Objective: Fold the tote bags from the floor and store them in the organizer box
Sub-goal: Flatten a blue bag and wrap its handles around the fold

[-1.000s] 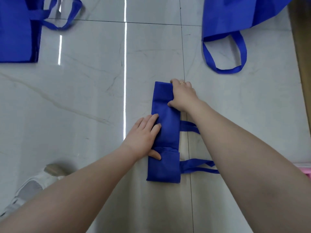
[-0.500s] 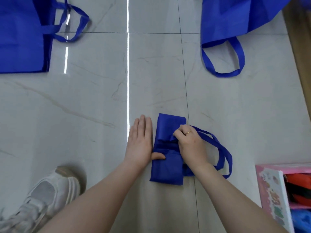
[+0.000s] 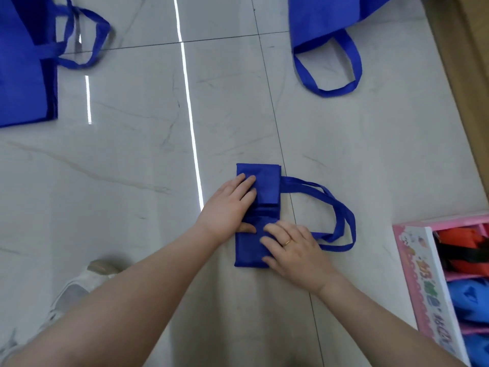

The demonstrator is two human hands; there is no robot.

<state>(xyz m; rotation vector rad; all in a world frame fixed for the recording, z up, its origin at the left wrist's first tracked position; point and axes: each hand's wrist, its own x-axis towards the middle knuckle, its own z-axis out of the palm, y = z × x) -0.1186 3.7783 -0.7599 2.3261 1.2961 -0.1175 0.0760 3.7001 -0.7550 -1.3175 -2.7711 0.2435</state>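
Your left hand (image 3: pixel 229 205) and right hand (image 3: pixel 292 249) press flat, fingers straight, on one folded bag (image 3: pixel 266 186); two unfolded bags (image 3: pixel 23 75) (image 3: pixel 325 19) lie beyond, one box (image 3: pixel 420 274) right.

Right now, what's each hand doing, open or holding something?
Left hand: open, fingers flat, pressing on the folded bag.
Right hand: open, fingers spread, pressing the bag's near end.

Blue tote bags (image 3: pixel 258 186); pink organizer box (image 3: pixel 412 250); grey-veined white marble floor (image 3: pixel 132 168).
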